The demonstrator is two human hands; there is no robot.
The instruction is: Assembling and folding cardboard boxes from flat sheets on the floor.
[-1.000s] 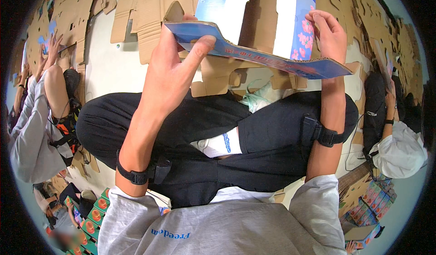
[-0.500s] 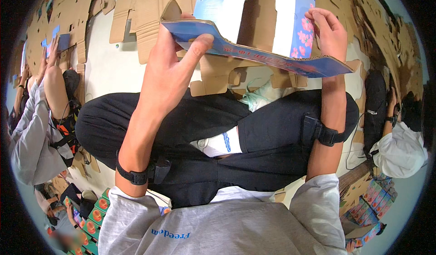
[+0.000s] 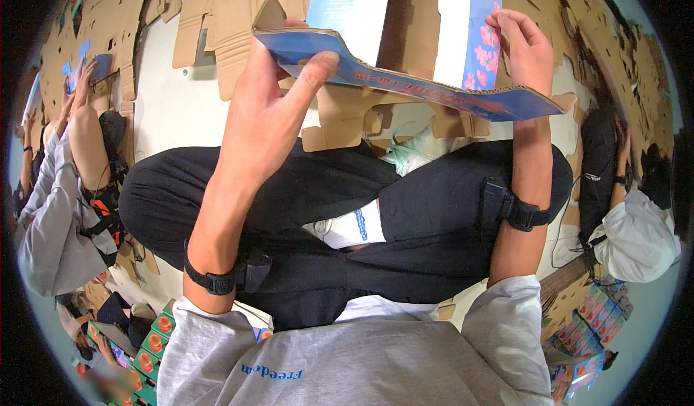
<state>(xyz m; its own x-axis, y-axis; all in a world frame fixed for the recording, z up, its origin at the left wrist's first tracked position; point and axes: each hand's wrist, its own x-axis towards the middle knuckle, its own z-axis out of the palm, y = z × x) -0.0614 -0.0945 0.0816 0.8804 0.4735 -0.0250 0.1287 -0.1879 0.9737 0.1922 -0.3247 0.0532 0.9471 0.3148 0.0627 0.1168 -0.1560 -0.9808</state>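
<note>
A partly folded cardboard box (image 3: 426,92), printed blue with pink blossoms and red lettering, stands up in front of my crossed legs. Its near flap runs across between my arms, and white and brown inner panels show behind it. My left hand (image 3: 271,102) grips the left end of this flap, thumb on the printed face and fingers behind, partly hidden. At the right, my right hand (image 3: 526,48) pinches the upper edge of the blossom-printed side panel, its wrist behind the flap's right end.
Flat brown cardboard sheets (image 3: 235,30) lie beyond and around the box. A pale green plastic bag (image 3: 410,153) lies by my legs. Other people sit left (image 3: 54,218) and right (image 3: 636,236). Green boxes (image 3: 148,363) are stacked lower left, colourful boxes (image 3: 603,312) lower right.
The box's near flap has shifted very slightly up and to the left with my left hand. My right hand keeps its pinch. At left, the other person's hands have moved slightly.
</note>
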